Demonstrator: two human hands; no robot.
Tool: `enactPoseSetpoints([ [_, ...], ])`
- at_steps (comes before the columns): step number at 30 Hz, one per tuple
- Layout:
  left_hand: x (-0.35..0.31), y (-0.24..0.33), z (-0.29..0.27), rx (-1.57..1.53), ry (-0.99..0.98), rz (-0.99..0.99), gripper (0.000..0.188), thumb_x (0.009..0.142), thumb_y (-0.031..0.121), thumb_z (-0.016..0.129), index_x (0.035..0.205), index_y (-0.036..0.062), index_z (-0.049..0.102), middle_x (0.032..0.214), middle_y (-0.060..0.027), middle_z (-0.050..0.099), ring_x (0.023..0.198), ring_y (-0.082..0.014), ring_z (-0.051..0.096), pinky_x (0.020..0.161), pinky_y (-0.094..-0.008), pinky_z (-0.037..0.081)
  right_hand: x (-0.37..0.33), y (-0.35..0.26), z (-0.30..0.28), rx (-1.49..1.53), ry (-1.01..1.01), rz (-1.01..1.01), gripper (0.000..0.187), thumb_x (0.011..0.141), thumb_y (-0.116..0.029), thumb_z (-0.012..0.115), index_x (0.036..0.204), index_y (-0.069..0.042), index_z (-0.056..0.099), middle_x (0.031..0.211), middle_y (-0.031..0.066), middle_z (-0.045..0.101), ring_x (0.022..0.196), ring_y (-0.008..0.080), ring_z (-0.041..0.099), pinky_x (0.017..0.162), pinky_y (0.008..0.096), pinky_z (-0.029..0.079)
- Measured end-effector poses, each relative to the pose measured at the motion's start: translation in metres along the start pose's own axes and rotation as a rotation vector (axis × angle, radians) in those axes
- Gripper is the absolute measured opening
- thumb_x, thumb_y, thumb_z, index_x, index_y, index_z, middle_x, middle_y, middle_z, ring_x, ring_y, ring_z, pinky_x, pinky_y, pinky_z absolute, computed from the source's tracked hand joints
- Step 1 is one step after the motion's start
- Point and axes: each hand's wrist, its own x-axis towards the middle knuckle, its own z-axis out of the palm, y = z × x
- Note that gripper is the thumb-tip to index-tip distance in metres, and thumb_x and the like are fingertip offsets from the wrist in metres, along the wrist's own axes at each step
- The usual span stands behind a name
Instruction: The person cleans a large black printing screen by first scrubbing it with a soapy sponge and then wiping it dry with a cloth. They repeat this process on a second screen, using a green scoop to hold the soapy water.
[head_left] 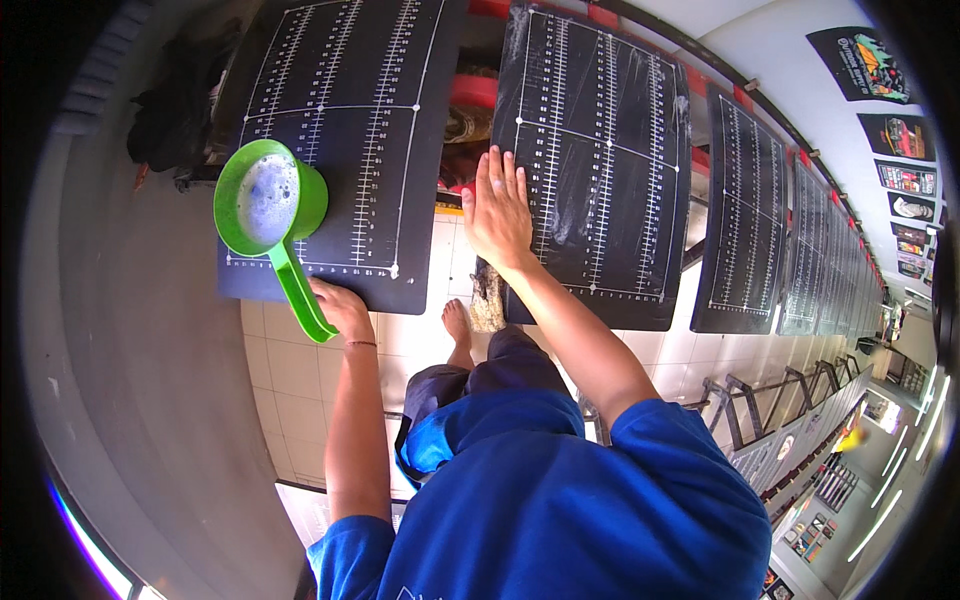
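A green plastic dipper [318, 200] with a long handle stands at the front left of a black board [340, 180]. Foamy whitish liquid [266, 197] fills much of its cup. My left hand [343, 310] is at that board's front edge, right beside the dipper's handle. Its fingertips are partly hidden by the handle, so I cannot tell whether they grip anything. My right hand [498, 213] lies flat along the left edge of a second black board [590, 190], fingers stretched out and holding nothing. White ruled scales and lines mark both boards; whitish smears streak the second.
More ruled black boards [742, 215] run in a row to the right. A gap with red and dark parts [470, 110] separates the first two boards. A grey wall [150, 330] rises at left. Metal frames [750, 410] stand at right, above a tiled floor [290, 385].
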Motion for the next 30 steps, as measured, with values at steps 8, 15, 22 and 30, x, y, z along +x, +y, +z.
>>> enactPoseSetpoints([
  [8,-0.014,-0.030,0.030,-0.031,-0.017,0.015,0.062,0.106,0.042,0.044,0.125,-0.0152,0.058,0.122,-0.0355,0.063,0.107,-0.0456,0.063,0.095,-0.0476,0.048,-0.086,-0.033,-0.068,0.195,-0.066,0.023,0.066,0.101,-0.030,0.057,0.151,0.008,0.033,0.157,0.0292,0.033,0.146,0.0460,0.032,0.119,0.0545,0.029],
  [15,-0.008,-0.025,0.028,-0.024,-0.004,-0.121,0.057,0.107,0.040,0.044,0.125,-0.0113,0.060,0.124,-0.0335,0.063,0.108,-0.0445,0.063,0.095,-0.0470,0.048,-0.136,-0.012,-0.047,0.137,-0.145,-0.083,0.069,0.084,0.002,0.061,0.150,0.002,0.041,0.155,0.0207,0.041,0.143,0.0397,0.042,0.119,0.0499,0.034],
  [22,-0.008,-0.003,0.018,0.035,0.009,0.028,0.063,0.106,0.042,0.045,0.121,-0.0177,0.058,0.119,-0.0396,0.062,0.105,-0.0488,0.062,0.093,-0.0508,0.048,0.020,0.056,-0.028,-0.231,0.145,0.093,0.056,0.097,-0.020,0.058,0.146,0.004,0.043,0.151,0.0318,0.039,0.141,0.0505,0.037,0.118,0.0582,0.029],
  [30,-0.008,-0.048,0.022,0.157,-0.342,-0.200,0.051,0.101,0.011,0.045,0.150,-0.0030,0.037,0.146,-0.0195,0.045,0.132,-0.0404,0.044,0.117,-0.0543,0.029,-0.136,0.052,-0.074,-0.070,-0.234,-0.048,0.054,0.098,-0.018,0.056,0.145,0.005,0.046,0.154,0.0249,0.041,0.145,0.0450,0.035,0.121,0.0557,0.025],
])
